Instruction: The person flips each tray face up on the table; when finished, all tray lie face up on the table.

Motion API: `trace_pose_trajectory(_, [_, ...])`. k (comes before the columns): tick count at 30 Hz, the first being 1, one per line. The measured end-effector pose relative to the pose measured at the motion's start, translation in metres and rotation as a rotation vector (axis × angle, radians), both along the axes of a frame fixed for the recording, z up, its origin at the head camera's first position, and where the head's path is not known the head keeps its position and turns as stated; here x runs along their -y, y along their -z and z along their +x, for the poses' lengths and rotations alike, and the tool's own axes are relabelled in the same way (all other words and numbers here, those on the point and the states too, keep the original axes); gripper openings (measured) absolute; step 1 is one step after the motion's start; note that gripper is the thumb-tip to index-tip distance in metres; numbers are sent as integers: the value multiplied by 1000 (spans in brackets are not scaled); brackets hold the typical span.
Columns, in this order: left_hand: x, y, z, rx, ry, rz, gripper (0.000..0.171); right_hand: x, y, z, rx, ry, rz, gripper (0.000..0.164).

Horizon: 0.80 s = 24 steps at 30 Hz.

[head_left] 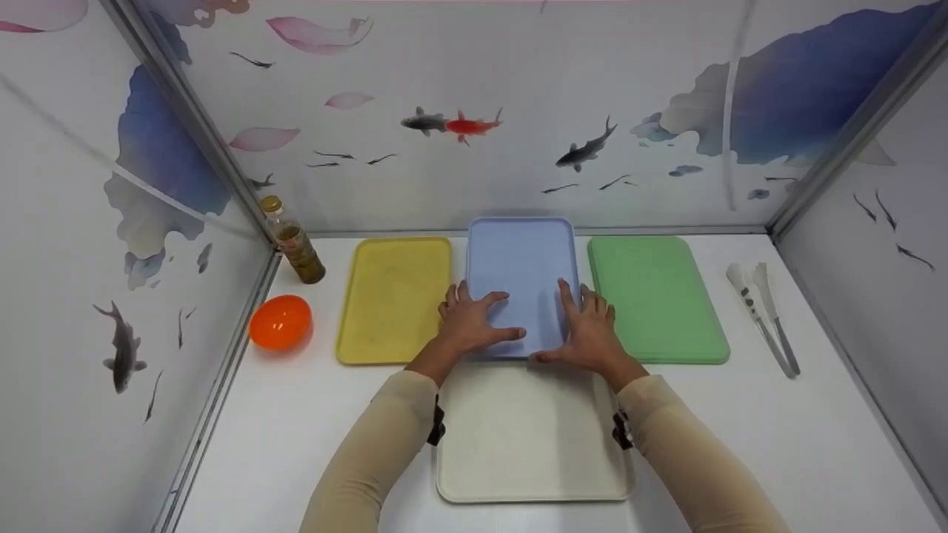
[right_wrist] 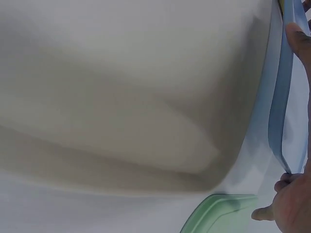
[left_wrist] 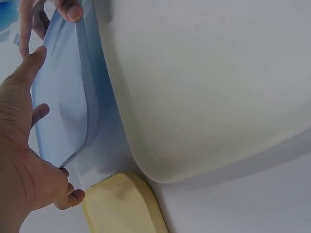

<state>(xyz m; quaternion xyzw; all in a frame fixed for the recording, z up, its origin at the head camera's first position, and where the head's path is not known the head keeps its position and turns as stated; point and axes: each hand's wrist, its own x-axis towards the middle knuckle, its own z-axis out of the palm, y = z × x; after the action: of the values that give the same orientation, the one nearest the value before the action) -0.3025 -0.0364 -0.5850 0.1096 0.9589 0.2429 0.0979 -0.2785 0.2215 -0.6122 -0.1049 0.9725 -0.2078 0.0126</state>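
A light blue rectangular tray (head_left: 518,274) is between my two hands at the middle back, seemingly raised off the table. My left hand (head_left: 470,322) grips its left edge, fingers at the side and thumb spread over the near part. On the opposite edge, my right hand (head_left: 589,333) holds the tray the same way, its thumb by the near rim. From the left wrist, the blue tray (left_wrist: 60,92) looks tilted, with a gap beneath it. A larger off-white tray (head_left: 533,437) lies just in front, below my wrists.
On the left stands a yellow tray (head_left: 396,303), on the right a green tray (head_left: 655,300). An orange bowl (head_left: 281,323) and an oil bottle (head_left: 298,248) are at the far left. Tongs (head_left: 766,318) lie at the far right. Printed panels (head_left: 518,170) enclose the table.
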Motion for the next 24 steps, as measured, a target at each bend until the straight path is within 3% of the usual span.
trace_pose_trajectory(7, [1, 15, -1, 10, 2, -27, 90, 3, 9, -3, 48, 5, -6, 158])
trace_pose_trajectory(24, [3, 23, -4, 55, 52, -56, 93, 0, 16, -9, 113, -15, -15, 156])
